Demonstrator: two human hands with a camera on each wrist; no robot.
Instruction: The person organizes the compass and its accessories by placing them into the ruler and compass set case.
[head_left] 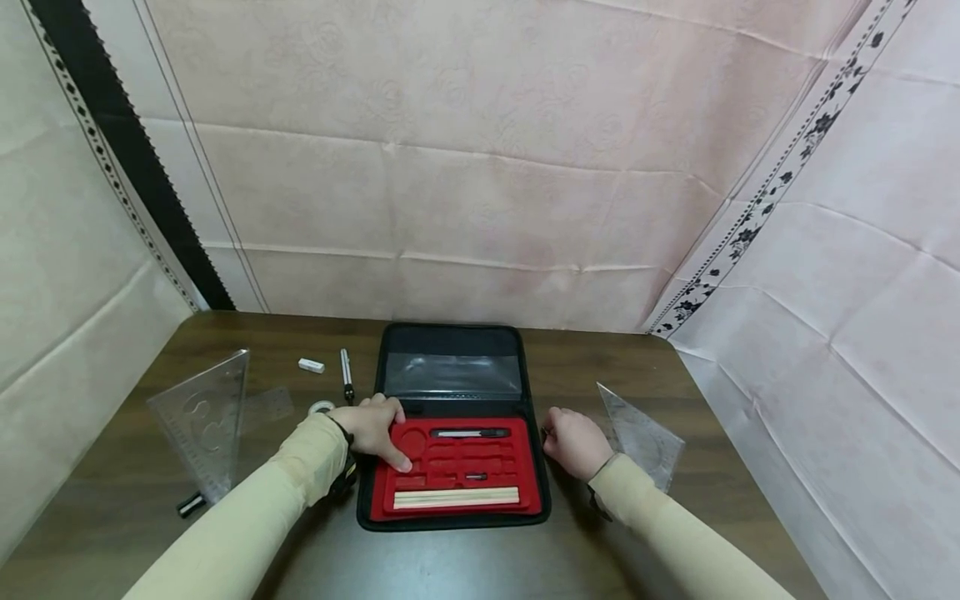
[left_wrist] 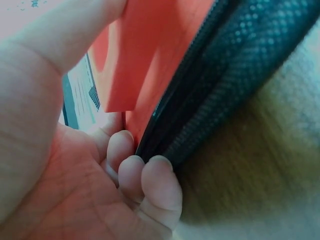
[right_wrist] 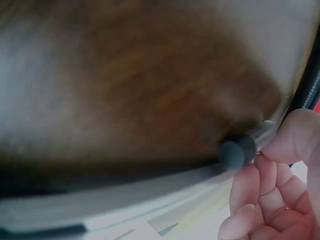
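Note:
A black zip case (head_left: 455, 525) lies unfolded on the wooden table, its lid with a clear pocket (head_left: 453, 373) at the back. Inside sits a red moulded tray (head_left: 531, 475) bearing a slim black-and-silver tool (head_left: 470, 433), a small dark piece (head_left: 476, 477) and pale strips (head_left: 456, 498). My left hand (head_left: 372, 429) grips the left side, thumb over the tray and fingertips curled at the zip edge (left_wrist: 210, 100). Right of the case, my right hand (head_left: 577, 443) pinches a small metallic cylinder with a dark end (right_wrist: 245, 147); its kind cannot be told.
Clear set squares stand out at left (head_left: 202, 425) and right (head_left: 652, 437). Behind my left hand are a white eraser (head_left: 311, 365), a black-and-silver pen-like tool (head_left: 347, 375) and a white ring (head_left: 321, 407). A black cylinder (head_left: 191, 505) lies at left. Pale cloth (head_left: 450, 200) hangs behind.

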